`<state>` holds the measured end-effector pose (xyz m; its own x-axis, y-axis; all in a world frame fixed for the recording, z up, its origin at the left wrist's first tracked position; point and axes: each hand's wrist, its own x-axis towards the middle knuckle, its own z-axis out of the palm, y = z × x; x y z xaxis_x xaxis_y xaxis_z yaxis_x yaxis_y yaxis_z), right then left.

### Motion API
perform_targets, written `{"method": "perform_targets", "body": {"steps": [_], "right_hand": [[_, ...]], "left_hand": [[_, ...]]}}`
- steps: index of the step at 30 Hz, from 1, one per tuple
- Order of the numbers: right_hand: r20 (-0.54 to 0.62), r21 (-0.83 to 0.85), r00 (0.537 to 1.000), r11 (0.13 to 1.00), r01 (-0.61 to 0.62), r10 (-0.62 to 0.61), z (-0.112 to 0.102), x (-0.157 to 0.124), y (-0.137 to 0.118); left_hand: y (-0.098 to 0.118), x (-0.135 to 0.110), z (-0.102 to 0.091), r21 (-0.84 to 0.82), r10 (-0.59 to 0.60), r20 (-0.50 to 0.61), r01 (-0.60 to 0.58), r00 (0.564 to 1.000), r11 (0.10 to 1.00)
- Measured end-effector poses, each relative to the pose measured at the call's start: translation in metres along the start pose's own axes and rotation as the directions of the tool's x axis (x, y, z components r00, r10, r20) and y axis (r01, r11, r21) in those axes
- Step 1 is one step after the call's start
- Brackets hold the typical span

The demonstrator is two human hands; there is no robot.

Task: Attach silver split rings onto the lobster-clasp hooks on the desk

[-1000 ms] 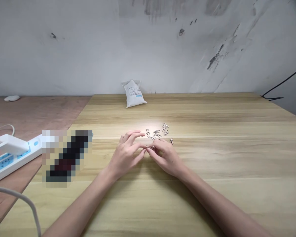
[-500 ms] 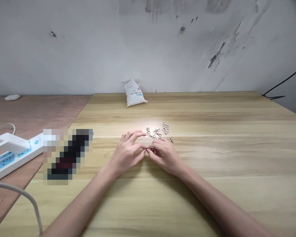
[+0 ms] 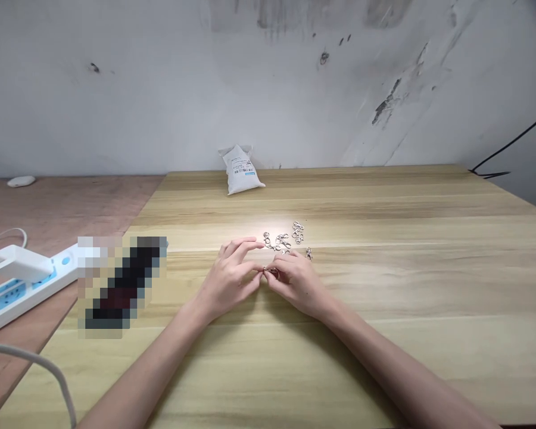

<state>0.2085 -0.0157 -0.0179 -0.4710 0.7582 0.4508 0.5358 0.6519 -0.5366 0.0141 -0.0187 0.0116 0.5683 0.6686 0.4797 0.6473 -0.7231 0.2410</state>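
My left hand (image 3: 233, 274) and my right hand (image 3: 297, 278) meet over the middle of the wooden table. Between their fingertips is a small silver swivel clasp (image 3: 271, 270), partly covered by the fingers. Thumb and index finger of my left hand pinch its left end, while the other left fingers stretch forward. My right thumb and fingers close around its right end. Just beyond the hands lie several similar metal clasps (image 3: 283, 240) in a loose group. One more clasp (image 3: 309, 254) rests apart, right beside the right knuckles.
A white plastic packet (image 3: 243, 173) with a printed label stands near the wall. To the left are a blurred-out dark object (image 3: 127, 280), a white power strip (image 3: 27, 286) with a plugged-in charger (image 3: 22, 262), a grey cable (image 3: 40, 359) and a small white case (image 3: 21, 181).
The camera view has shifted slightly. Both hands stay nearly in place, still pinching the clasp.
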Motion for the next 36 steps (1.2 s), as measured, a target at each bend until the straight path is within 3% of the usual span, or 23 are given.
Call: {"method": "perform_targets", "body": {"steps": [22, 31, 36], "right_hand": [[-0.009, -0.005, 1.0, 1.0, 0.005, -0.005, 0.0, 0.0, -0.001], [0.001, 0.155, 0.997, 0.985, -0.08, 0.081, -0.001, -0.001, -0.006], [0.055, 0.32, 0.983, 0.929, -0.184, 0.176, -0.004, 0.002, -0.013]], "left_hand": [[0.002, 0.002, 0.0, 0.095, 0.075, -0.045, -0.071, 0.996, 0.993], [-0.001, 0.002, 0.005, 0.203, 0.191, -0.128, -0.163, 0.973, 0.965], [0.001, 0.004, 0.001, 0.238, 0.233, -0.134, -0.197, 0.963, 0.951]]}}
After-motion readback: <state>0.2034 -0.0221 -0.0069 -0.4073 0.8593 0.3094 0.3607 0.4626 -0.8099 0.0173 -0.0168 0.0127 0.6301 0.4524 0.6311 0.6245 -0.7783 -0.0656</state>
